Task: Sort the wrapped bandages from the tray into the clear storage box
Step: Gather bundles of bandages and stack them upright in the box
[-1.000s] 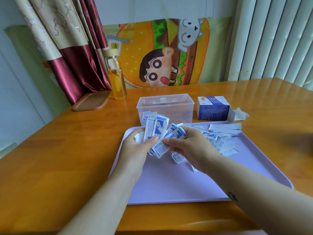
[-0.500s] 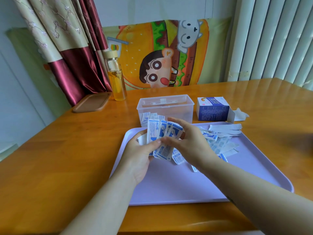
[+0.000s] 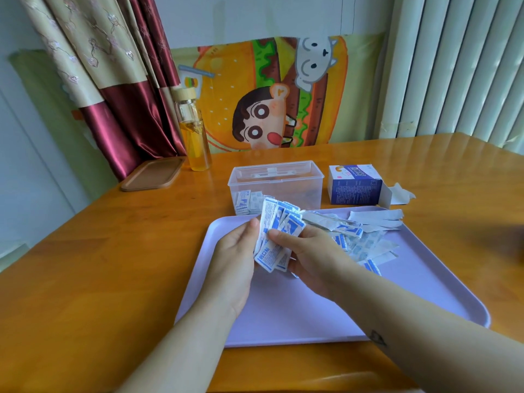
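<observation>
Head view: both hands grip one stack of wrapped bandages, held above the far part of the lilac tray, just in front of the clear box. Left hand has its thumb on the stack's left edge, with its fingers hidden behind. Right hand has its thumb across the front of the wrappers and its fingers curled round the right side. Stack is fanned, top ends sticking up past both thumbs. Loose bandages lie on the tray right of the hands. A few packets sit in the box's left end. Blue carton stands on the table, right of the box.
</observation>
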Available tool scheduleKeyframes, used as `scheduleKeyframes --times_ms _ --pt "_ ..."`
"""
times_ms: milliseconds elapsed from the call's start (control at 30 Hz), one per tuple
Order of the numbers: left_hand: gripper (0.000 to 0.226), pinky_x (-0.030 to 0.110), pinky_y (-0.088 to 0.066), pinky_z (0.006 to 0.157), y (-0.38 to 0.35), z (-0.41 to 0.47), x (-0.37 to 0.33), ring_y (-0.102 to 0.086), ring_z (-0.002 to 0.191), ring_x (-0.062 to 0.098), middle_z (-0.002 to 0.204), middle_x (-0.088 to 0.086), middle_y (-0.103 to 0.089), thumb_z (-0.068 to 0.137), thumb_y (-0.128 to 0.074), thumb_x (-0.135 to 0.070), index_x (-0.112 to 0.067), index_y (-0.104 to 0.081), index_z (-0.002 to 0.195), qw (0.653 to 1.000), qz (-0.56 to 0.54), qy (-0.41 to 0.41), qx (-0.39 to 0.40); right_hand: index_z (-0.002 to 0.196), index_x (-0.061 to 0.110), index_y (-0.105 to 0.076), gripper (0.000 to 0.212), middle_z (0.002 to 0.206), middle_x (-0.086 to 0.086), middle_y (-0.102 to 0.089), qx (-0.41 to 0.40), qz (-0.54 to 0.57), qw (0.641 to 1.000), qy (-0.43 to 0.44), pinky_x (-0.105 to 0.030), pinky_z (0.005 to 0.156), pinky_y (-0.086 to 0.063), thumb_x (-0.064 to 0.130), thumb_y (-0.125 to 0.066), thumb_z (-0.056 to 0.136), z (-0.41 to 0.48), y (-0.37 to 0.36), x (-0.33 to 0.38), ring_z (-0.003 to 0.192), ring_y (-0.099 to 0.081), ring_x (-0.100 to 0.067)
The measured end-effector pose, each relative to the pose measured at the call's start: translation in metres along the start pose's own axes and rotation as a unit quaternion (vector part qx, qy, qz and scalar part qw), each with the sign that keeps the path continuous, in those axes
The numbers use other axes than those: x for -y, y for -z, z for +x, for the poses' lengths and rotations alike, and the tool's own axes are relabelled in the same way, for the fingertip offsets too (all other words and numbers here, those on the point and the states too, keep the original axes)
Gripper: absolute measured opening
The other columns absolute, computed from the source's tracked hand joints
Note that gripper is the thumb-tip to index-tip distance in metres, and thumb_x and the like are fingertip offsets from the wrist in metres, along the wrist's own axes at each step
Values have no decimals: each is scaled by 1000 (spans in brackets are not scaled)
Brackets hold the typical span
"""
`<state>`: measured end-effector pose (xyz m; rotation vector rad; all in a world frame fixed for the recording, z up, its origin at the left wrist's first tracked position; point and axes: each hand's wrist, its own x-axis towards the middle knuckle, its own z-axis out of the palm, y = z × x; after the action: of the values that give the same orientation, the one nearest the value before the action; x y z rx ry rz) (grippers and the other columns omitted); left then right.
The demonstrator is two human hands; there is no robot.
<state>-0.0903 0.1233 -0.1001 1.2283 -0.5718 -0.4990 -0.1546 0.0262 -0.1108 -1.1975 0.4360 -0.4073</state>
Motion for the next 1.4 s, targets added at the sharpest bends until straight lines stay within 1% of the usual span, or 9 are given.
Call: scheduleKeyframes --times_ms 100,200,333,467,700,900,1033,1200,1400 --pt "30 21 -55 61 -2 -1 -2 -70 83 7 90 -12 -74 100 -38 -23 -32 -67 98 998 41 -38 -7 95 9 -67 9 86 -10 -72 -7 -10 1000 2 -41 75 -40 9 -62 87 1 0 -1 77 -64 -25" --pt "27 24 -54 80 5 -3 2 -65 101 6 107 -15 -69 100 -38 -30 -42 -61 108 985 109 -127 -48 103 8 -67 16 96 -12 -72 -10 -5 1000 -1 -45 83 -49 9 -61 88 2 0 -1 85 -66 -28" --pt "27 4 -36 91 7 -8 8 -48 113 -12 119 -24 -55 97 -43 -26 -34 -58 118 896 329 -295 -51 98 6 -64 12 79 -8 -69 8 42 999 -16 -23 53 -48 5 -56 90 0 -1 -1 65 -66 -18" --pt "31 3 -36 94 7 -8 19 -42 115 -17 124 -17 -55 97 -47 -18 -24 -61 123 901 363 -236 9 85 7 -63 12 70 -9 -61 37 100 994 -25 -20 55 -52 -1 -54 88 -1 -3 0 61 -63 -15" --pt "41 1 -34 94 5 -12 18 -44 124 -6 129 -18 -54 96 -36 -43 -26 -58 127 907 362 -206 65 85 4 -61 20 74 -14 -59 15 127 991 -42 -27 57 -50 -4 -44 90 -2 -3 2 62 -61 -19" --pt "49 5 -35 96 5 -12 21 -43 126 -2 137 -13 -50 99 -39 -10 -37 -37 139 898 396 -181 62 89 8 -60 32 86 -12 -60 24 241 968 -69 -32 75 -46 19 -31 100 -5 -8 4 83 -59 -24" --pt "59 8 -38 95 3 -13 23 -46 126 2 136 -12 -52 96 -47 -12 -35 -26 146 882 428 -188 60 118 9 -60 49 114 -12 -66 35 259 961 -87 -33 85 -48 47 -38 96 -5 -11 7 106 -63 -23" --pt "60 3 -43 82 3 -17 16 -49 107 -19 117 -25 -57 92 -54 -10 -35 -33 142 908 370 -196 30 99 8 -60 23 77 -6 -68 28 198 978 -59 -39 86 -47 19 -40 99 -7 -9 6 85 -65 -20" --pt "44 6 -48 63 8 -6 9 -61 98 0 101 -15 -58 91 -55 -2 -27 -50 127 937 295 -181 -50 110 3 -59 24 96 -12 -63 21 143 988 -51 -29 68 -54 9 -38 99 -6 -6 6 68 -68 -17"
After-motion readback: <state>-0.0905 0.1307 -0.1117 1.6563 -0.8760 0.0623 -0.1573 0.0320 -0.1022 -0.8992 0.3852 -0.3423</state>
